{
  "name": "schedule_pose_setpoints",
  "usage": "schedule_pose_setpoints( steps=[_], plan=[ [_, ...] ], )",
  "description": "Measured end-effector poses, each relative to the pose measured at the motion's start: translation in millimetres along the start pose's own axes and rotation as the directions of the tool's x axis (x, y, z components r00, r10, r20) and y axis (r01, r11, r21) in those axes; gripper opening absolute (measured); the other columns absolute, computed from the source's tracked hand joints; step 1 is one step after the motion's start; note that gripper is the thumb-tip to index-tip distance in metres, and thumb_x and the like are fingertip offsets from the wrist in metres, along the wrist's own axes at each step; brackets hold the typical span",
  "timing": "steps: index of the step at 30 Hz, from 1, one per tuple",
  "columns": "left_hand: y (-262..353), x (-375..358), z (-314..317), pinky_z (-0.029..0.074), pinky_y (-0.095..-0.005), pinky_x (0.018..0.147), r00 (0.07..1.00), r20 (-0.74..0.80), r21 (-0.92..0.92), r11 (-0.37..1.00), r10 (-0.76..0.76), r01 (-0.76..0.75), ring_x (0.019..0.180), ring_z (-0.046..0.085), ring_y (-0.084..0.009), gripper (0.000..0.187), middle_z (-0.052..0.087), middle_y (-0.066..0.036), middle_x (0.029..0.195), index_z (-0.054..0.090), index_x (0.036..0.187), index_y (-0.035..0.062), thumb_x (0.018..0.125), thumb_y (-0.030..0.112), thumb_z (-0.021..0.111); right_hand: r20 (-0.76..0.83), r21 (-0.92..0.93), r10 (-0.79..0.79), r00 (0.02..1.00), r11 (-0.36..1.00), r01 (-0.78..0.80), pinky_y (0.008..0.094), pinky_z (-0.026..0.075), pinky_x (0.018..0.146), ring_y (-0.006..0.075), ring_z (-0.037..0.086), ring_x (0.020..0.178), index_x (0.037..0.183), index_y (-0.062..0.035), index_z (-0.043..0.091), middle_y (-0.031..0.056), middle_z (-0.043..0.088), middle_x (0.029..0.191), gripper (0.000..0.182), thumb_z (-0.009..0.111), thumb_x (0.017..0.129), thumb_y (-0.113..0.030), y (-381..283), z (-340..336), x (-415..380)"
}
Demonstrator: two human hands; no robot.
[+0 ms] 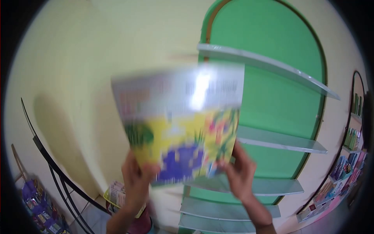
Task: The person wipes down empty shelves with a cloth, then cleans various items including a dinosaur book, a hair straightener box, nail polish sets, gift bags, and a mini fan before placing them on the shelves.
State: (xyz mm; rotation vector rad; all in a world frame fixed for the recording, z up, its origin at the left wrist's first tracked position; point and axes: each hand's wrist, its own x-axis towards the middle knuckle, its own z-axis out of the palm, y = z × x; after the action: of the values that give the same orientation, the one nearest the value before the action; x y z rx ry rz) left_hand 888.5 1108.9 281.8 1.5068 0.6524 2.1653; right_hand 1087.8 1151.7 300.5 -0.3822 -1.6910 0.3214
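A colourful book or magazine (179,124), blurred by motion, is held up in front of me. Its face has a pale band with a barcode at the top and a yellow, purple and green picture below. My left hand (136,171) grips its lower left edge, thumb on the near face. At the lower right edge my right hand (239,167) pinches it the same way. The fingers behind it are partly hidden. Beyond the book stands an arched green wall niche (272,105) with pale glossy shelves (276,144).
A yellow basket (111,201) holding papers stands low at the left. Further left are a curved black metal frame (58,167) and a purple organiser (39,206) with small items. Stocked shelves (343,175) line the right wall.
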Motion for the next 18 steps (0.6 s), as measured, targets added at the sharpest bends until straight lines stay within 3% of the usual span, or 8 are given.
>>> schedule_pose_setpoints(
  steps=[3,7,10,11,13,15,17,18],
  plan=[
    [36,78,45,0.037,-0.0196,0.072,0.932,0.087,-0.102,0.934,0.352,-0.343,0.081,0.047,-0.0066,0.033,0.052,-0.003,0.092,0.046,0.104,-0.0016,0.075,0.008,0.056,-0.123,-0.011,-0.306,0.944,0.952,0.307,0.0266,0.044,0.074,0.0129,0.049,0.088,0.119,0.0061,0.036,0.0124,0.051,0.105,0.047,0.055,0.077,-0.005,-26,-18,87],
    [51,117,64,0.039,-0.0214,0.073,0.873,0.088,-0.205,0.867,0.479,-0.455,0.082,0.051,-0.0085,0.031,0.055,-0.006,0.091,0.047,0.100,-0.0030,0.075,0.011,0.058,-0.121,-0.065,-0.288,0.950,0.957,0.282,0.0242,0.043,0.071,0.0111,0.052,0.081,0.112,0.0068,0.044,0.0098,0.057,0.093,0.042,0.058,0.075,-0.009,-30,-33,135],
    [36,108,28,0.041,-0.0221,0.071,0.889,0.034,-0.206,0.873,0.458,-0.442,0.076,0.053,-0.0092,0.030,0.057,-0.005,0.086,0.047,0.099,-0.0026,0.075,0.012,0.059,-0.068,-0.185,-0.355,0.932,0.923,0.338,0.0257,0.043,0.073,0.0126,0.053,0.083,0.107,0.0058,0.049,0.0121,0.057,0.095,0.034,0.056,0.076,-0.007,-24,-19,110],
    [31,103,8,0.039,-0.0352,0.075,0.918,0.088,-0.109,0.920,0.387,-0.377,0.087,0.048,-0.0157,0.050,0.052,-0.008,0.096,0.039,0.109,0.0036,0.072,0.031,0.059,-0.102,-0.160,-0.317,0.943,0.941,0.299,0.0260,0.042,0.074,0.0134,0.053,0.085,0.106,0.0050,0.050,0.0125,0.057,0.096,0.032,0.055,0.076,-0.005,-26,-2,89],
    [23,71,-35,0.036,-0.0483,0.080,0.966,0.092,0.051,0.967,0.243,-0.248,0.097,0.044,-0.0222,0.070,0.047,-0.011,0.106,0.030,0.119,0.0098,0.069,0.050,0.058,-0.143,-0.003,-0.223,0.964,0.974,0.225,0.0268,0.041,0.077,0.0151,0.052,0.089,0.103,0.0027,0.053,0.0127,0.056,0.099,0.028,0.054,0.075,0.000,-10,32,34],
    [19,34,-65,0.042,-0.0234,0.071,0.961,-0.206,-0.146,0.965,0.186,-0.218,0.081,0.053,-0.0109,0.033,0.056,-0.007,0.089,0.045,0.103,-0.0018,0.075,0.011,0.058,0.032,-0.042,-0.155,0.987,0.987,0.157,0.0309,0.039,0.080,0.0204,0.052,0.088,0.096,0.0013,0.054,0.0119,0.056,0.095,0.028,0.057,0.068,0.003,25,79,-36],
    [17,-12,-108,0.042,-0.0250,0.075,0.915,-0.389,0.042,0.994,0.110,-0.102,0.089,0.051,-0.0127,0.037,0.054,-0.008,0.097,0.042,0.109,-0.0004,0.076,0.010,0.056,0.265,-0.008,-0.144,0.953,0.988,0.152,0.0330,0.039,0.078,0.0268,0.053,0.084,0.090,-0.0008,0.056,0.0122,0.056,0.089,0.025,0.059,0.065,0.001,65,138,-117],
    [14,-37,-126,0.041,-0.0252,0.079,0.883,-0.469,0.014,1.000,0.019,-0.014,0.095,0.048,-0.0135,0.040,0.050,-0.008,0.103,0.039,0.113,0.0008,0.077,0.009,0.055,0.372,0.111,0.001,0.928,0.993,-0.045,0.0324,0.040,0.075,0.0253,0.053,0.082,0.088,-0.0020,0.057,0.0109,0.057,0.088,0.022,0.059,0.066,0.000,83,170,-158]
  ],
)
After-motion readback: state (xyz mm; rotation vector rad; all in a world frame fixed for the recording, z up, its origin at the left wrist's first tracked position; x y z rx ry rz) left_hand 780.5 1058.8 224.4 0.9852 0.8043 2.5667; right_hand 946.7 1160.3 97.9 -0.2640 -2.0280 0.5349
